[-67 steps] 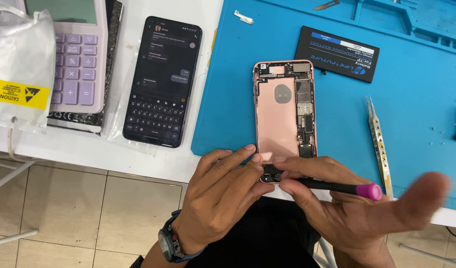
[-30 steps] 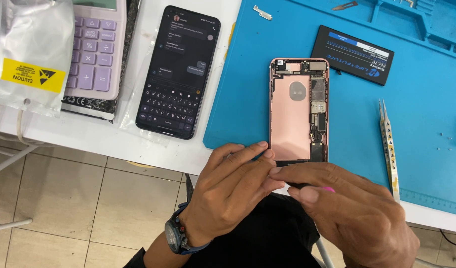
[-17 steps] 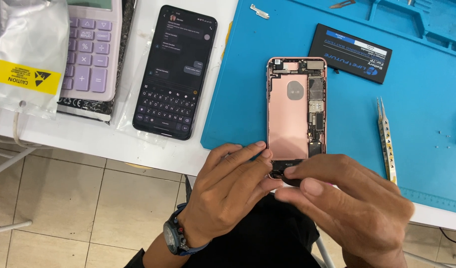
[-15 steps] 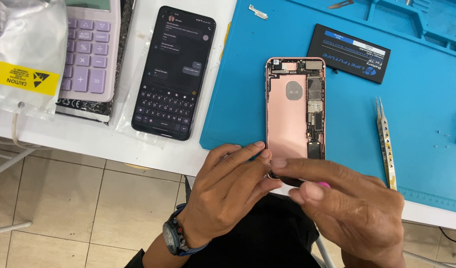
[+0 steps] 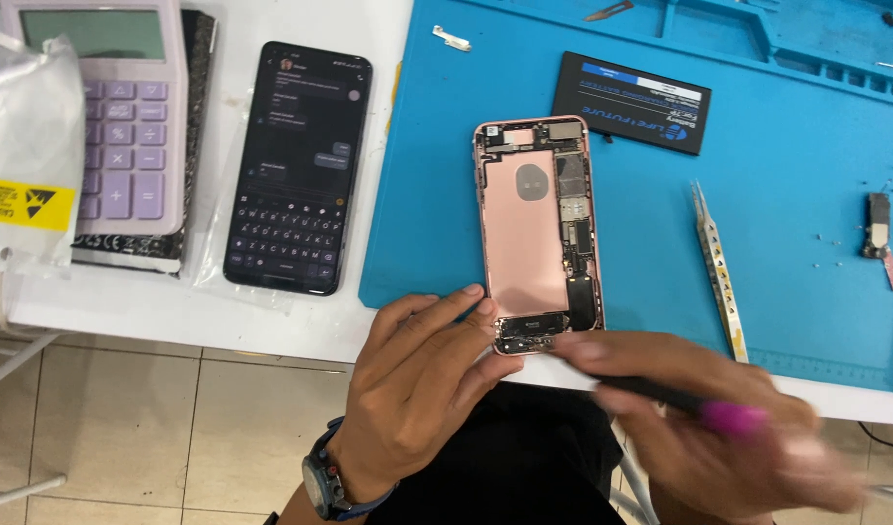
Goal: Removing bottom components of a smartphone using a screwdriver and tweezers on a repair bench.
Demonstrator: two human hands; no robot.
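Both hands meet at opened phone's (image 5: 534, 233) near end.

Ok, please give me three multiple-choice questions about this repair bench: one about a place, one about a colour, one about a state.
1. Where does the opened phone lie?
A. on the blue mat
B. on the calculator
C. on the floor tiles

2. What colour is the handle end of the tool in the right hand?
A. green
B. pink
C. white

3. In what state is the screen of the black phone on the white table?
A. cracked and dark
B. lit, showing a keyboard
C. face down

Answers:
1. A: the rose-coloured housing rests on the blue mat, near its front edge, with the left hand steadying its lower end.
2. B: a pink end shows past the blurred fingers.
3. B: rows of keys and message bubbles show on it.
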